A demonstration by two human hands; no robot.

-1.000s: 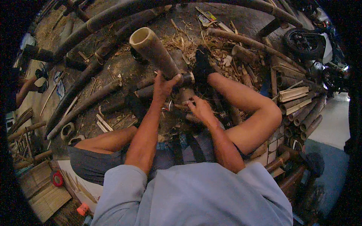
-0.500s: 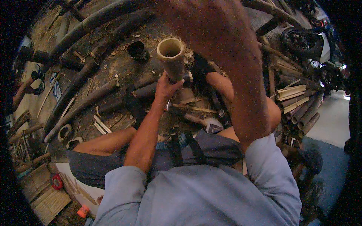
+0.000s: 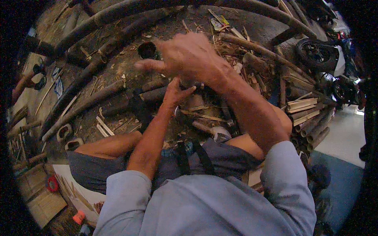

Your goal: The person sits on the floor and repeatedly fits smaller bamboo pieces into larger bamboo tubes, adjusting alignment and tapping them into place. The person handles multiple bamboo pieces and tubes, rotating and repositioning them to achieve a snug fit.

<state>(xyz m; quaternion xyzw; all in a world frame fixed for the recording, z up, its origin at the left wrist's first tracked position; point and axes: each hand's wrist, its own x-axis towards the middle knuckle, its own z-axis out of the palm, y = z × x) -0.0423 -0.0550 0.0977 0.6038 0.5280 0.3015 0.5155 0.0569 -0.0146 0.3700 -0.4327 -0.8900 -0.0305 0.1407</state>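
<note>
brown, round bamboo tube (image 3: 188,83) sits inside the grasp of my left hand (image 3: 173,94); my right hand (image 3: 189,57) hides most of it, and whether this one grips, i cannot tell.

Held tube (image 3: 186,83): mostly hidden, finish unreadable
Long pole (image 3: 122,12), top of frame: matt bamboo, fairly smooth
Split strips (image 3: 301,105), right: rough pale wood
Shirt (image 3: 232,208), bottom: creased matt cloth
Tyre (image 3: 302,52), upper right: black rubber

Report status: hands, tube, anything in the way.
Left hand gripping tube. Right hand in front, thumb out, contact unclear. Tube mostly hidden behind right hand, its mouth out of sight.
</note>
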